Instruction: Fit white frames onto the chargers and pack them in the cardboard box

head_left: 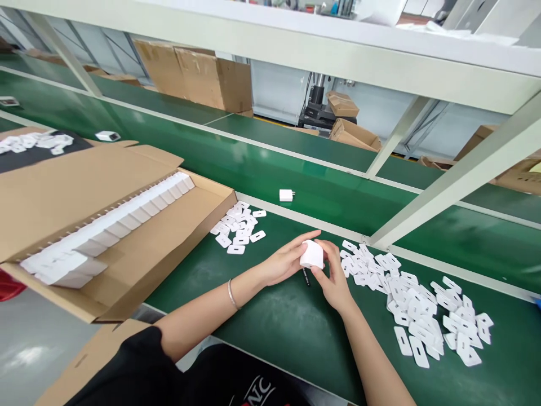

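White block (311,254) is up btwn both hands, just above the green counter (274,327), near its far edge & roughly mid-view. L hand (282,265) has its grip on the block's L side, thumb on it, index finger stretched out past it toward the far side; thin bracelet (231,294) on that wrist. R hand (336,277) grasps the same block from the R, thumb at the lower edge, fingers curled at the side. So grip = both hands on one block. Black stick (306,277), pale lettering on it, lies right below the block, top end hidden. Flat white plates w/ slots lie in heaps: small L pile (239,228) by the box corner, bigger R pile (416,307) spread beyond the R hand, pcs overlapping. Open cardboard box (169,254) sits to the L, flap folded back, w/ a row of white pcs (127,217) along one long side; can't tell what each is. Past the pale rail (329,226), a white plug (286,195) lies on the green belt (253,163), prongs pointing R. Farther back: big brown carton (198,76) & metal frame post (456,175).
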A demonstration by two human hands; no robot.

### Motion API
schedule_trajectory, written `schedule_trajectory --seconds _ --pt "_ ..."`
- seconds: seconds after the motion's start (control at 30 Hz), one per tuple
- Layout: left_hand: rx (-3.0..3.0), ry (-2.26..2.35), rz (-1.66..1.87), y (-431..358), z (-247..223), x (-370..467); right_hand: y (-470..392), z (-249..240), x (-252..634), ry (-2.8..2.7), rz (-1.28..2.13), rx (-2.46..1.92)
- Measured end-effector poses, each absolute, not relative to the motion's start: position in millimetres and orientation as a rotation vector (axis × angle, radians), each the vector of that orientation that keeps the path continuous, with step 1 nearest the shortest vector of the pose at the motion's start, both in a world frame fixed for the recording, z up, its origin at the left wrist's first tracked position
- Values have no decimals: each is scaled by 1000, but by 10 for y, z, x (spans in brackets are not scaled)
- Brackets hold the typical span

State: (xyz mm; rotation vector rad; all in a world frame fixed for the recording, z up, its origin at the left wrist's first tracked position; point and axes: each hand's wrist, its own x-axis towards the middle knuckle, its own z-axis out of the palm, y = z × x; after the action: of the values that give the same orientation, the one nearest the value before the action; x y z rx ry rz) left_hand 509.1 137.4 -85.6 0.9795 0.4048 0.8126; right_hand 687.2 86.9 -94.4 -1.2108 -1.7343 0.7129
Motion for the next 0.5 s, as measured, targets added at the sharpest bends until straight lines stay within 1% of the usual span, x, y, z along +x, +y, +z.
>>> schedule_trajectory --seconds 0.1,0.17,0.27,0.33,0.4,0.5 --pt "1237 503 944 1369 -661 4955 869 -990 6889 -1781 631 -1231" --pt "1477 634 1041 1362 -544 4751 897 -1046 6928 -1759 476 -1411" --pt "1854 958 1157 1326 -374 4232 974 -1172 7012 -1688 224 -1737" --pt "2050 1267 1177 1283 -274 3772 1027 -1266 7054 -1715 173 -1822" --pt "2163 1637 1104 1231 -206 3274 1059 -1344 7067 -1747 147 -1862" --pt "2160 2185 796 1156 -214 2552 1062 -1401 7037 -1799 110 -1871"
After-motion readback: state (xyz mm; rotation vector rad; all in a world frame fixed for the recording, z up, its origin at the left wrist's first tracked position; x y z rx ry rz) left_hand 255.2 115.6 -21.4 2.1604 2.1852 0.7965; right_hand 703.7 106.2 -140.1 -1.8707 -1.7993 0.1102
